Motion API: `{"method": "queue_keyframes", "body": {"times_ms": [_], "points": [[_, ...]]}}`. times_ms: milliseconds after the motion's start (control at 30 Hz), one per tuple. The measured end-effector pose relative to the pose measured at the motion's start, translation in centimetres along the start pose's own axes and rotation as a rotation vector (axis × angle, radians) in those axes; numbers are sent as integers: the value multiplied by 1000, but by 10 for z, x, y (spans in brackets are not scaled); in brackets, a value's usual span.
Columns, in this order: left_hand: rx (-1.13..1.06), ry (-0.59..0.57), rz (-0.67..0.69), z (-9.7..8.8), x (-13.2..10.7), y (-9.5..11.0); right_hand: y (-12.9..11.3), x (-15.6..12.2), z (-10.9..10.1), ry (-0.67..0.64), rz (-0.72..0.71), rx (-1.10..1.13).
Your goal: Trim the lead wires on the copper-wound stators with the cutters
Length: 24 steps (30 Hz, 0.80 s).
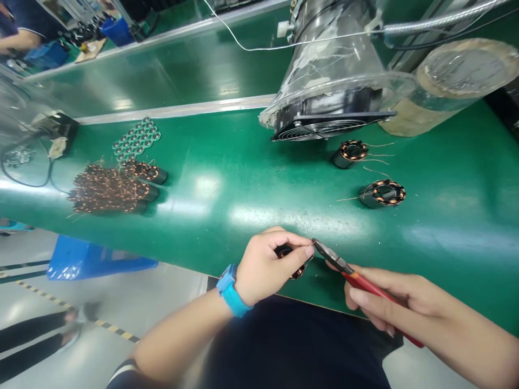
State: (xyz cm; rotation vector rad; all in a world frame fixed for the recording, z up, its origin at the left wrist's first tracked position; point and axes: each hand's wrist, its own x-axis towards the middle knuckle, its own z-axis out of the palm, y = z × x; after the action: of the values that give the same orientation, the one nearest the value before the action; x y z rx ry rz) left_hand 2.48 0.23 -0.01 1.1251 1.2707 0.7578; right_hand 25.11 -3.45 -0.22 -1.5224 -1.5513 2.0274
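Observation:
My left hand [263,267], with a blue watch on its wrist, is closed over a black motor stator [299,272] near the table's front edge. Its thumb and forefinger pinch a thin copper wire from that stator, which the hand mostly hides. In my right hand [399,297] are red-handled pliers [359,280], their jaws touching or almost touching the wire at my left fingertips. Two more stators, a nearer one [381,194] and a farther one [349,155], stand upright beyond the pliers with loose wire ends sticking out.
A dense group of wound stators [105,189] stands at the left, beside a patch of small round parts [138,138]. A fan [324,127] in a clear plastic hood and a cloudy cylinder [458,86] occupy the back right. A blue stool [89,259] is below the table.

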Motion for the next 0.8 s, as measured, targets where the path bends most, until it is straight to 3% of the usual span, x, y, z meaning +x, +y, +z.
{"method": "queue_keyframes", "body": {"times_ms": [267, 367, 533, 633, 800], "points": [[50, -1, -10, -1, 1, 2, -3, 3, 0, -4, -5, 72], [91, -4, 6, -1, 1, 1, -7, 6, -1, 104, -44, 11], [55, 62, 34, -8, -7, -5, -1, 5, 1, 507, -316, -324], [-37, 146, -29, -13, -13, -9, 5, 3, 14, 577, -460, -581], [-52, 185, -80, -12, -11, -9, -2, 8, 33, 699, -600, -958]]}}
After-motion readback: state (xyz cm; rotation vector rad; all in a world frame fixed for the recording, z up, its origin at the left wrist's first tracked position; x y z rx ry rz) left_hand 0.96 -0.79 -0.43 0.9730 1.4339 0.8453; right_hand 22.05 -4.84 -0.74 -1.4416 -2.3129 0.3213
